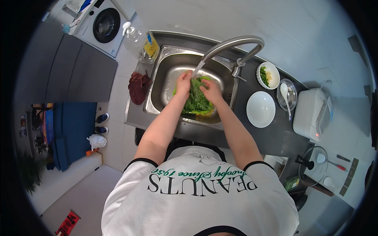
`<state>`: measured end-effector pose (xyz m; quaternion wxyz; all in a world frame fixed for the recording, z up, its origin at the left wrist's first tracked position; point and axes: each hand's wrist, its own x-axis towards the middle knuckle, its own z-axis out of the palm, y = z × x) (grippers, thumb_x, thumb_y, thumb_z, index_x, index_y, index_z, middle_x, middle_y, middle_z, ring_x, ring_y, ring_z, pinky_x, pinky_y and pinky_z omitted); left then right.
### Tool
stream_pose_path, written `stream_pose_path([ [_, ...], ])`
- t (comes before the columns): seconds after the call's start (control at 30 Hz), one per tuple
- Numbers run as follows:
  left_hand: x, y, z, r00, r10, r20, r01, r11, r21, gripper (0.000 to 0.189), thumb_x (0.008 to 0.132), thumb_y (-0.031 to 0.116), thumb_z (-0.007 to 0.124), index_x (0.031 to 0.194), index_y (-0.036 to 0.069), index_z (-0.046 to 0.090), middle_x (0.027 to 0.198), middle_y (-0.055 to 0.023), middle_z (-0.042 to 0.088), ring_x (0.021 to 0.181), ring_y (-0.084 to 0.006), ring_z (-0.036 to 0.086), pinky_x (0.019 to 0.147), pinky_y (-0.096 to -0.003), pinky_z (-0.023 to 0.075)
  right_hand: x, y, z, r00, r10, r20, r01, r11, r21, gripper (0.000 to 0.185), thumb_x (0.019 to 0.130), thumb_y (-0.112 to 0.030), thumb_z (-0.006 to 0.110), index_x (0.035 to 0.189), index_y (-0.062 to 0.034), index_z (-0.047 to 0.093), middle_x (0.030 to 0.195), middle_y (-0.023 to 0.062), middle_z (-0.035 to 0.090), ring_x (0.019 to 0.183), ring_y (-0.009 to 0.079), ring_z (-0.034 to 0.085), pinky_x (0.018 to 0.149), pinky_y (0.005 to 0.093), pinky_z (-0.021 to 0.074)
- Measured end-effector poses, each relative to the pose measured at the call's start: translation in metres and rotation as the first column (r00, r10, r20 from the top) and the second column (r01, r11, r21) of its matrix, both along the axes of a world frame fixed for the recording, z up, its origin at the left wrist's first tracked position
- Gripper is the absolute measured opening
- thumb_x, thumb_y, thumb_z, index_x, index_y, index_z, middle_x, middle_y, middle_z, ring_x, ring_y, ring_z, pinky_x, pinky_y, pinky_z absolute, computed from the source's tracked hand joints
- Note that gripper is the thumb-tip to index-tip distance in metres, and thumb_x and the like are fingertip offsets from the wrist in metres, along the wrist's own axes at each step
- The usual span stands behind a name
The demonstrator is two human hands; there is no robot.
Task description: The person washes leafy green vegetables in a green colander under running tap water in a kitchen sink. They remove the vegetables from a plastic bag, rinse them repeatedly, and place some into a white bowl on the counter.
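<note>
Leafy greens (195,96) are heaped in a bright green basket (203,112) inside the stainless steel sink (165,88). Water runs from the curved faucet (233,42) onto the far end of the heap. At its left side is my left hand (183,85), fingertips close to the stream; whether it grips any leaves is hard to see. My right hand (212,92) touches the right side of the greens, with thumb and fingers apart. Both hands partly cover the leaves and the basket's rim.
Left of the sink are a dark red cloth (139,88) and clear pump bottles (137,44). On the right stand a white bowl (260,109), a ramekin of chopped ingredients (268,75), a steel bowl (291,96) with a spoon (285,96), and a white appliance (308,113).
</note>
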<state>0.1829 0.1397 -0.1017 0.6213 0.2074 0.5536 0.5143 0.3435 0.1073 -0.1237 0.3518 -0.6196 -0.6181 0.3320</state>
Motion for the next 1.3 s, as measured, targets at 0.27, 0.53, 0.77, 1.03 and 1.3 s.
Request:
stream_pose_path([
  [0.27, -0.019, -0.005, -0.019, 0.993, 0.082, -0.083, -0.084, 0.996, -0.022, 0.023, 0.1, 0.022, 0.057, 0.102, 0.002, 0.066, 0.09, -0.0042, 0.069, 0.082, -0.01, 0.059, 0.078, -0.0253, 0.0444, 0.089, 0.02, 0.021, 0.402, -0.74, -0.539, 0.627, 0.652, -0.427, 0.028, 0.101, -0.029, 0.052, 0.1, -0.0007, 0.053, 0.078, 0.0067, 0.06, 0.061, 0.0158, 0.06, 0.05, 0.0273, 0.0482],
  [0.53, -0.018, -0.013, -0.007, 0.998, 0.052, -0.032, -0.052, 0.999, -0.007, 0.023, 0.102, 0.016, 0.052, 0.112, -0.002, 0.062, 0.093, -0.0077, 0.068, 0.081, -0.0131, 0.063, 0.076, -0.0259, 0.0485, 0.114, 0.041, 0.007, 0.719, -0.691, -0.072, 0.69, 0.722, -0.038, 0.025, 0.1, -0.023, 0.05, 0.097, 0.0015, 0.055, 0.082, 0.0163, 0.063, 0.059, 0.024, 0.064, 0.056, 0.0366, 0.0502],
  [0.77, -0.015, -0.016, 0.003, 0.999, 0.029, -0.015, -0.029, 1.0, -0.006, 0.025, 0.102, 0.016, 0.052, 0.113, -0.004, 0.061, 0.095, -0.0086, 0.067, 0.082, -0.0138, 0.063, 0.079, -0.0264, 0.0483, 0.127, 0.044, 0.004, 0.737, -0.654, 0.168, 0.636, 0.756, 0.155, 0.028, 0.097, -0.027, 0.056, 0.093, 0.0001, 0.059, 0.082, 0.0198, 0.065, 0.081, 0.0392, 0.063, 0.072, 0.046, 0.0484],
  [1.03, -0.008, -0.015, 0.022, 1.0, -0.012, -0.007, 0.012, 1.0, -0.02, 0.027, 0.102, 0.019, 0.053, 0.115, -0.003, 0.06, 0.094, -0.0079, 0.067, 0.081, -0.0144, 0.063, 0.079, -0.0265, 0.0478, 0.137, 0.044, -0.009, 0.494, -0.592, -0.636, 0.388, 0.805, -0.448, 0.024, 0.096, -0.024, 0.06, 0.101, -0.0008, 0.061, 0.078, 0.0087, 0.064, 0.071, 0.0177, 0.061, 0.067, 0.0377, 0.0498],
  [1.3, 0.001, -0.016, 0.034, 0.998, -0.047, -0.029, 0.047, 0.999, -0.004, 0.027, 0.102, 0.02, 0.054, 0.117, -0.001, 0.061, 0.091, -0.0068, 0.068, 0.08, -0.013, 0.062, 0.077, -0.0253, 0.0475, 0.103, 0.047, 0.012, 0.801, -0.598, 0.029, 0.587, 0.794, 0.155, 0.021, 0.097, -0.023, 0.055, 0.096, -0.002, 0.057, 0.084, 0.0221, 0.066, 0.081, 0.0439, 0.063, 0.072, 0.0487, 0.0485],
])
